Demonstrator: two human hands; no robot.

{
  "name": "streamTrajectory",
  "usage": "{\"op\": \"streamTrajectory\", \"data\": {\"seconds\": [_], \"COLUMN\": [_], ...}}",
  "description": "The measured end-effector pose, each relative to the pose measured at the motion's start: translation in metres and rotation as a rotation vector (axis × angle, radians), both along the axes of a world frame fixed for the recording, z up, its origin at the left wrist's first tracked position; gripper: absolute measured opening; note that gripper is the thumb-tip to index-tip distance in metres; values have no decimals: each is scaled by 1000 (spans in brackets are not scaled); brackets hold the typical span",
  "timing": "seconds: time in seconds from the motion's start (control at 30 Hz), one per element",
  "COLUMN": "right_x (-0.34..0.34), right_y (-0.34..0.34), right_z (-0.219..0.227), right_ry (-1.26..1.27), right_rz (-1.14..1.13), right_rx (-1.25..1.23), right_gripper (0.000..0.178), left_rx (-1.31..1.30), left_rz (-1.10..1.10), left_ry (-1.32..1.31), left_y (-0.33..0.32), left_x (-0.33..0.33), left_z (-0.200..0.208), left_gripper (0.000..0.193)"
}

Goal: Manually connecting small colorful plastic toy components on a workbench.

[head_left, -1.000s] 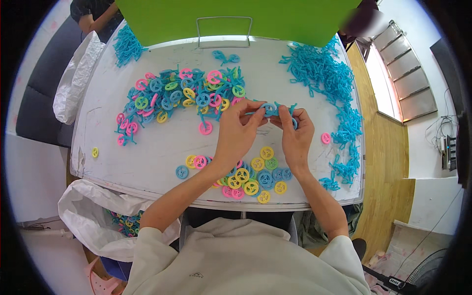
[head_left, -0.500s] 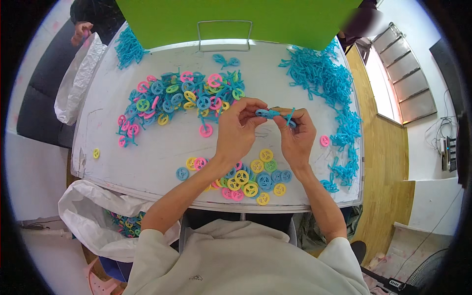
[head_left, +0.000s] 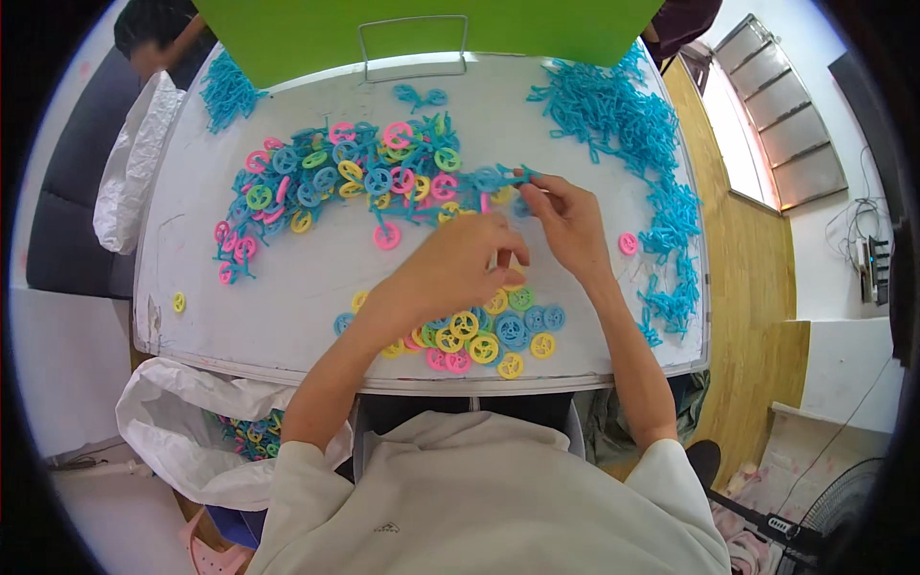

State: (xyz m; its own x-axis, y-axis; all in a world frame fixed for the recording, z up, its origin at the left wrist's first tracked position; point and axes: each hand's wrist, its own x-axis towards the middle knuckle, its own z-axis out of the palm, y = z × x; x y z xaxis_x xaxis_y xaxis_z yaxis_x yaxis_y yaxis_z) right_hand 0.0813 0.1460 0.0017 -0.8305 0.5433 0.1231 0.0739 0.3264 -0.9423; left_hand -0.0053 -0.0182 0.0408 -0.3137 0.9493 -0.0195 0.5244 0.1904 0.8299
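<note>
My right hand [head_left: 572, 225] pinches a blue wheeled plastic piece [head_left: 489, 179] between thumb and fingers, at the right end of a heap of joined pieces [head_left: 326, 177]. Motion blurs the piece, so I cannot tell where it ends and the heap begins. Nearer to me, my left hand [head_left: 460, 259] hovers with bent fingers and a gap between thumb and forefinger. Nothing shows in its grip. Just below it lies a pile of loose small wheels [head_left: 513, 331] in yellow, blue, pink and green, partly hidden by my left forearm.
Blue stick-like parts [head_left: 613, 120] run along the table's right side, with more at the far left [head_left: 228, 91]. A green panel [head_left: 422, 29] with a wire handle stands at the back. A white sack [head_left: 153, 412] of coloured pieces sits at lower left. Another person's arm shows at upper left.
Both hands were together on the blue wheeled piece. My left hand has let go and come nearer to me, over the loose wheels. My right has moved slightly left and away with the piece.
</note>
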Motion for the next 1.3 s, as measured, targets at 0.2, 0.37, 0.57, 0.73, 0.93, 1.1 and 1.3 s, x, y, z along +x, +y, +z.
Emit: {"op": "streamTrajectory", "data": {"seconds": [0.2, 0.37, 0.57, 0.73, 0.93, 1.1, 1.3], "right_x": [35, 111, 176, 167, 151, 136, 125], "right_y": [32, 37, 29, 30, 35, 38, 49], "right_z": [35, 94, 76, 56, 51, 62, 64], "right_ry": [-179, -372, -675, -672, -592, -656, -546], "right_rz": [57, 1, 36, 62, 182, 72, 29], "right_rx": [605, 484, 526, 507, 468, 373, 372], "right_gripper": [22, 21, 34, 29, 24, 16, 12], "left_rx": [60, 88, 109, 142, 118, 143, 156], "left_rz": [-120, 130, 262, 252, 286, 288, 262], "left_ry": [230, 61, -380, -572, -595, -616, -678], "left_y": [10, 10, 18, 16, 15, 13, 13], "left_x": [11, 8, 7, 5, 2, -4, -10], "left_z": [-37, -21, -7, -9, -7, -7, -11], "left_gripper": [20, 13, 11, 15, 17, 19, 22]}}
